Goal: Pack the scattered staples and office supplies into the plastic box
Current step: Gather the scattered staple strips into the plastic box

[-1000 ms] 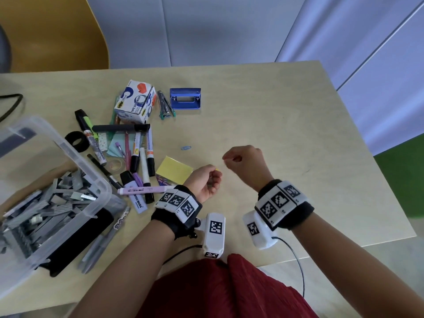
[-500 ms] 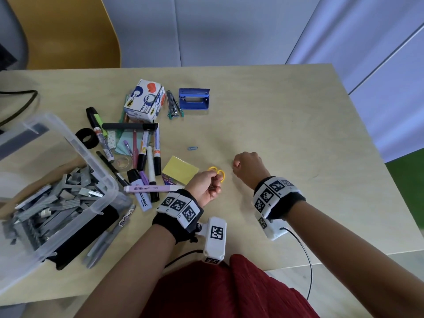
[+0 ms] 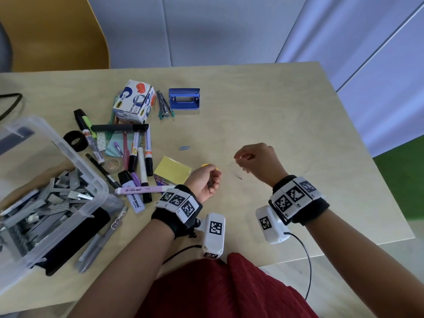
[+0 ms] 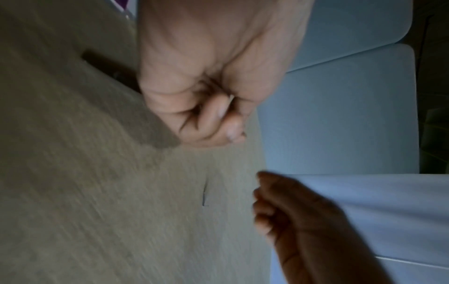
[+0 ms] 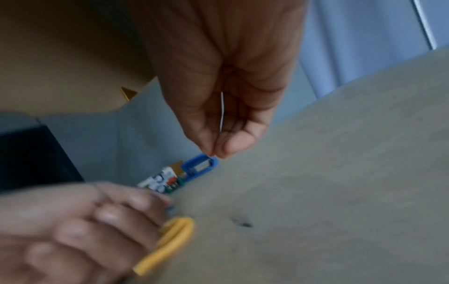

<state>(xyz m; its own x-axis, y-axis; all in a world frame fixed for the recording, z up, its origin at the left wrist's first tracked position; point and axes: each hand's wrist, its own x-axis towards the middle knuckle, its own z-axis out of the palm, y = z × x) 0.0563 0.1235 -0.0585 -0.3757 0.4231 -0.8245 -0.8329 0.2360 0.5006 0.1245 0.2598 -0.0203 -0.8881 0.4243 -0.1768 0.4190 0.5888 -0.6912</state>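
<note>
The clear plastic box (image 3: 91, 177) at the left holds several grey staple strips (image 3: 57, 203). My left hand (image 3: 206, 180) is curled just off the table beside the yellow sticky pad (image 3: 172, 169). Its fingers (image 5: 109, 215) hold a yellow rubber band (image 5: 170, 240), which only peeks out in the head view (image 3: 207, 165). My right hand (image 3: 237, 157) hovers to the right of it, thumb and fingertips (image 5: 230, 144) pinching a thin staple (image 5: 222, 111). One loose staple (image 3: 238, 177) lies on the table between the hands, also seen in the left wrist view (image 4: 205, 194).
A heap of markers and highlighters (image 3: 137, 157) lies between the box and the sticky pad. Behind it are a tape dispenser carton (image 3: 134, 101), a blue hole punch (image 3: 184, 98) and a blue paper clip (image 3: 184, 148). A black tape roll (image 3: 75, 140) sits near the box.
My right hand has lifted up and away to the right from the left hand, with its fingers still pinched. The left fist has turned, so the yellow band is now mostly hidden in the head view.
</note>
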